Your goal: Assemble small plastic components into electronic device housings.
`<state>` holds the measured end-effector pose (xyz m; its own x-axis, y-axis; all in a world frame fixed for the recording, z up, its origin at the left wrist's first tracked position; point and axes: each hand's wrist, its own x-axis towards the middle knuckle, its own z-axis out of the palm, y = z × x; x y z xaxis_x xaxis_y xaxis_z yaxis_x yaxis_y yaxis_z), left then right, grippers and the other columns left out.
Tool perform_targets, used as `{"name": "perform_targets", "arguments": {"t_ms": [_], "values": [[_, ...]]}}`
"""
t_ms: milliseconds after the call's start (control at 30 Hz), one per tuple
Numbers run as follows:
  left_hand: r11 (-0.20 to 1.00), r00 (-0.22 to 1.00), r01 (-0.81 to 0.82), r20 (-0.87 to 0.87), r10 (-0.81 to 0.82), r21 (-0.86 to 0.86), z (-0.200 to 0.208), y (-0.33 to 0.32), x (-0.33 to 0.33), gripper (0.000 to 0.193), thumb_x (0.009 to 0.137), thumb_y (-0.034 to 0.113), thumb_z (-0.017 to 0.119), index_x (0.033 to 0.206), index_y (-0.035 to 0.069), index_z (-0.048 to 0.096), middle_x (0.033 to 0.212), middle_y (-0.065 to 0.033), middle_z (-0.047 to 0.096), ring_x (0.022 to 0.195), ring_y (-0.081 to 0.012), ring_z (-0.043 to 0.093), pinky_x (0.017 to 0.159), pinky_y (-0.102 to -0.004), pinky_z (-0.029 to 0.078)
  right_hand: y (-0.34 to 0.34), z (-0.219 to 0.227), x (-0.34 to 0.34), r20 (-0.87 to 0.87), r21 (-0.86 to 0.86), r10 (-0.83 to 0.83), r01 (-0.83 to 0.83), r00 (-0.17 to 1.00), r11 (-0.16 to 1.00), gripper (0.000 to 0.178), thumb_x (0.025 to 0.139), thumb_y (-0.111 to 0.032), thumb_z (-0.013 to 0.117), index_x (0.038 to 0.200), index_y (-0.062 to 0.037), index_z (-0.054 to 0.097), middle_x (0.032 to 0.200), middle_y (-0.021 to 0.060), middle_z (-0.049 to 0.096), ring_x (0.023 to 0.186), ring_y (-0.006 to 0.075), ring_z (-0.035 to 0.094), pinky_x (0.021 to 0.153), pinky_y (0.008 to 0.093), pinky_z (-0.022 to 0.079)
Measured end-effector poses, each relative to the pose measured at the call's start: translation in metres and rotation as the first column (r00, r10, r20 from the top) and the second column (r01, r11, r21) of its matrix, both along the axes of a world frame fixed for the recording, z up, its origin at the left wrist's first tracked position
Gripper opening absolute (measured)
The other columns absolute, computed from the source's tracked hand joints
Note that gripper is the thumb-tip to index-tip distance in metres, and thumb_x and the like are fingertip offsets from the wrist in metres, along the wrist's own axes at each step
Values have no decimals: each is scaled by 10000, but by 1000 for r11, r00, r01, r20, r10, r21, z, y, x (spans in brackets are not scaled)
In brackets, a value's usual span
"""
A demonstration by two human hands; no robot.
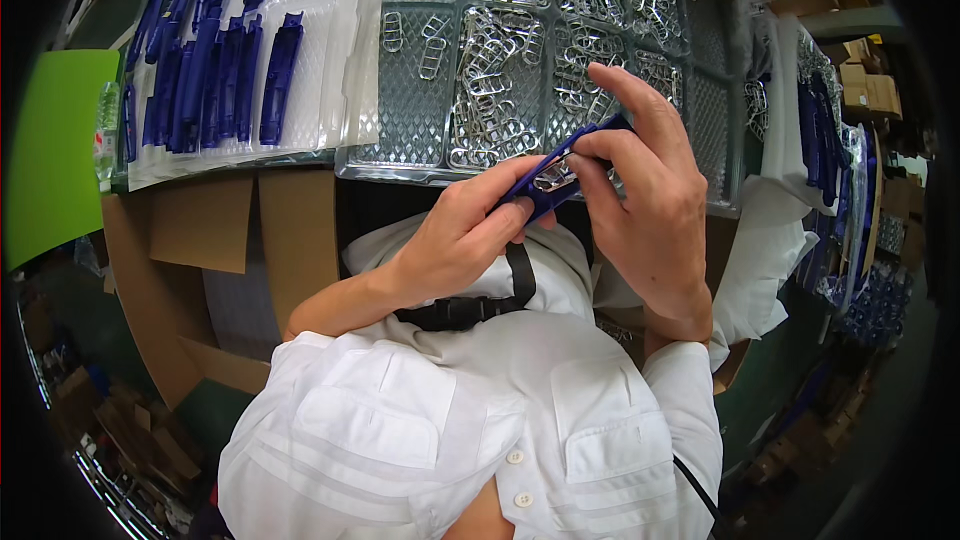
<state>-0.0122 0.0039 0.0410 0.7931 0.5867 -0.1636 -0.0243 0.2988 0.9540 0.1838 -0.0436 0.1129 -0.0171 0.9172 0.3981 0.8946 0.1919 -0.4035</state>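
My left hand (465, 230) grips one end of a long blue plastic part (545, 202), a trough-shaped shell held slanted above my lap. A shiny metal wire clip (553, 176) lies in the hollow of this shell. My right hand (645, 180) pinches at the clip and the shell's edge with thumb and a finger, while its index finger points up and away. Just beyond both hands is a clear compartment tray (415, 100) with many similar metal clips (495, 80) heaped in its sections.
Several blue shells (215, 80) lie on a white textured sheet (330, 50) at the far left. An open cardboard box (300, 240) stands below it, beside a green panel (55, 160). White plastic wrapping (765, 260) hangs at the right, near more blue parts (820, 140).
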Motion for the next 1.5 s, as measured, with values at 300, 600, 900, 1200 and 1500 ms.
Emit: {"name": "perform_targets", "arguments": {"t_ms": [300,600,900,1200,1500], "values": [[996,1000,-11,-13,10,-86,-2,-1,-2,433,1039,45,489,1468,5,530,991,-53,701,760,-55,555,640,-208,465,-4,-15,-3,-212,-51,-30,20,977,999,192,833,67,752,954,9,615,1353,181,638,1220,311,677,901,384,586],[989,1000,15,-24,-12,146,1,6,5,302,1069,141,547,1303,-35,619,928,-45,703,799,-65,634,709,-227,529,-11,-26,8,-605,-291,-170,-18,778,957,340,869,76,730,1163,-33,597,1203,103,704,1062,141,698,878,274,586],[976,979,-135,-129,158,173,-24,-1,17,166,980,105,613,985,-25,716,683,-60,695,619,-83,657,575,-257,519,-19,-42,-4,-419,-226,-164,73,893,971,264,854,68,749,1063,-19,613,998,89,740,876,154,742,768,286,584],[861,954,-126,-179,242,492,-19,7,22,133,959,153,697,984,30,741,628,-70,635,537,-136,594,531,-302,468,-13,-57,8,-459,-100,-120,83,880,992,259,848,-31,794,1060,-30,645,889,111,725,762,209,737,657,312,573],[988,988,120,-81,-128,-98,4,20,-1,332,1097,243,532,1290,5,660,854,-61,681,608,-58,568,538,-202,456,-20,-42,19,-866,-337,-285,-59,410,940,285,975,-4,675,1250,20,601,1097,65,733,937,84,694,760,227,592]]}}
